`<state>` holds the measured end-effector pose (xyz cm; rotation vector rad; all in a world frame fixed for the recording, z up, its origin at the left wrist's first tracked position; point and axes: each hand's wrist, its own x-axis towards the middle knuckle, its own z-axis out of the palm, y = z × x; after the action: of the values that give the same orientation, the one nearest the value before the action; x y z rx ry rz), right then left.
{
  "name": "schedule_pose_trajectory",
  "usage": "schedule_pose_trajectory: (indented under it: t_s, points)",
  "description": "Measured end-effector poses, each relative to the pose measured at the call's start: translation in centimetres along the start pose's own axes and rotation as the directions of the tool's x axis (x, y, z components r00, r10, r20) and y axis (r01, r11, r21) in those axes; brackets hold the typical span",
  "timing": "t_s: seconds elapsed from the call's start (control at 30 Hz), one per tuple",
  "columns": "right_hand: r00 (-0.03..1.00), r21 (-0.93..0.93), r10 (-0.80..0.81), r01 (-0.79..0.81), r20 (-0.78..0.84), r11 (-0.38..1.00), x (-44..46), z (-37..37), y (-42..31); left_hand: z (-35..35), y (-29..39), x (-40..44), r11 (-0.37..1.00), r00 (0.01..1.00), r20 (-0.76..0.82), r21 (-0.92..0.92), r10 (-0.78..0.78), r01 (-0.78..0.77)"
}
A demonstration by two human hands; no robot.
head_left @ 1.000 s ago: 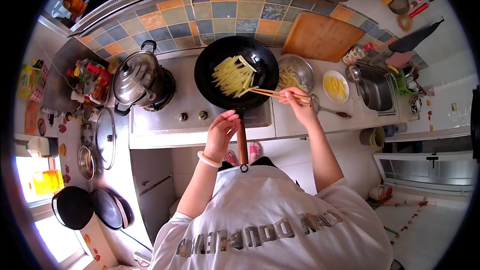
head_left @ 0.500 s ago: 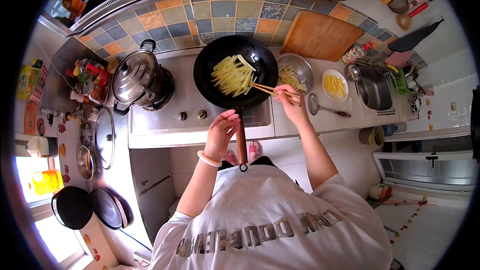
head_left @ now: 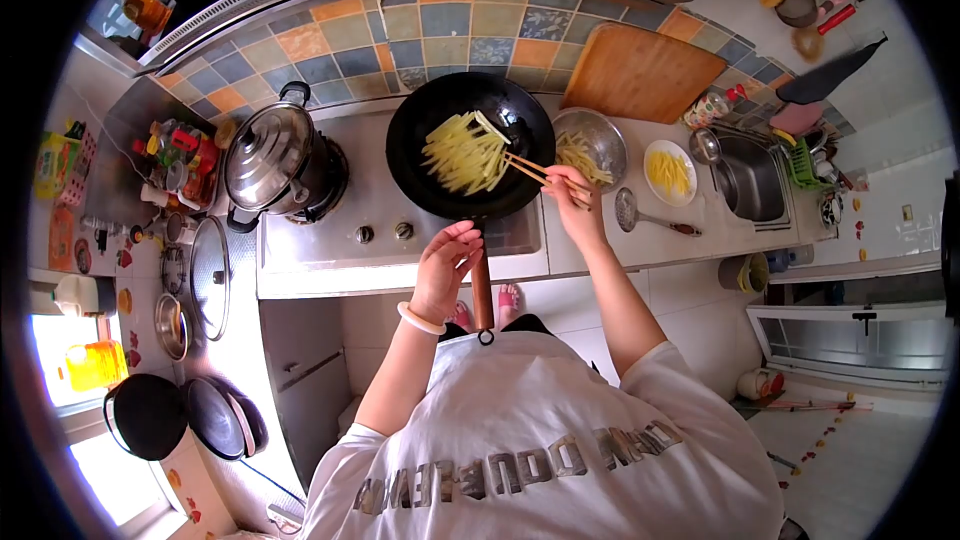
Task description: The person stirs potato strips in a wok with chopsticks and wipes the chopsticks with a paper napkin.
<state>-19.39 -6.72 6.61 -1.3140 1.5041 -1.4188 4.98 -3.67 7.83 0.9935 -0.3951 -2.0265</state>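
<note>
"Chopsticks [head_left: 528,163]: position relative to the right hand [head_left: 570,195]?"

"Grasped in its fingers, projecting left and far; tips at the right edge of the pale strips [head_left: 462,152] in the wok [head_left: 425,110]."

"Left hand [head_left: 446,265]?"

"Fingers loosely bent beside the far end of the wooden handle [head_left: 482,295], not wrapped round it. Contact: cannot tell."

"Surroundings?"

"Metal bowl [head_left: 606,130] just right of the wok, with more strips inside. Slotted ladle [head_left: 627,208] on the worktop [head_left: 590,252], near side of the bowl; white plate [head_left: 680,198] farther right."

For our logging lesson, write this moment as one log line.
right hand: chopsticks in wok | left hand: beside wok handle | pot: lidded
</note>
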Motion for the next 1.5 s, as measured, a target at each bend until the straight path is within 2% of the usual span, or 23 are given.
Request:
schedule_pose_trajectory:
  t_s: [0.17,0.27,0.47,0.57,0.67,0.77,0.87,1.03,1.13,1.27,1.37,1.5]
  points:
    - [0.999,0.017,0.038,-0.038,0.036,0.999,0.4,0.1,0.1,0.0,-0.2,0.0,1.000,1.000,0.002,0.022,0.006,-0.006]
    - [0.991,-0.069,-0.032,0.042,0.133,0.997,0.4,-0.4,-1.0,-0.4,-0.3,-0.1,1.000,1.000,0.018,0.020,0.022,-0.022]
    - [0.974,-0.139,0.042,-0.011,0.223,0.990,0.8,-0.2,-0.4,-0.5,-0.4,0.0,1.000,1.000,0.003,0.013,0.012,-0.012]
    - [0.965,-0.204,0.025,0.030,0.260,0.978,1.1,0.0,0.2,-0.4,-0.3,0.0,1.000,1.000,-0.002,0.024,0.017,-0.017]
    - [0.940,-0.276,-0.151,0.239,0.305,0.931,1.4,0.1,-0.6,-0.1,-0.3,-0.1,1.000,1.000,-0.016,-0.012,0.020,-0.020]
    - [0.951,-0.265,-0.073,0.157,0.301,0.951,1.6,0.1,-0.8,0.0,-0.2,-0.1,1.000,1.000,-0.014,-0.013,0.014,-0.014]
    - [0.977,-0.167,0.007,0.029,0.213,0.985,1.5,-0.6,-2.1,-0.2,-0.2,-0.1,1.000,1.000,-0.012,-0.018,0.020,-0.020]
    - [0.993,0.027,-0.023,0.020,0.118,0.999,2.0,-2.6,-1.6,-0.3,-0.2,0.0,1.000,1.000,-0.016,-0.020,0.018,-0.018]
    - [0.998,0.145,0.061,-0.066,0.035,0.987,2.1,-3.5,-1.6,-0.4,-0.2,0.2,1.000,1.000,-0.014,-0.018,0.016,-0.016]
    - [0.970,0.347,0.241,-0.213,-0.039,0.914,1.8,-4.0,-2.2,-0.3,-0.2,0.4,1.000,1.000,-0.016,-0.014,0.009,-0.009]
    - [0.946,0.452,0.319,-0.261,-0.055,0.853,1.8,-4.6,-0.8,-0.1,0.0,0.4,1.000,1.000,-0.022,-0.007,0.011,-0.011]
    - [0.897,0.521,0.437,-0.345,-0.062,0.781,1.5,-4.6,-0.6,-0.3,0.0,0.4,1.000,1.000,-0.015,0.010,0.011,-0.011]
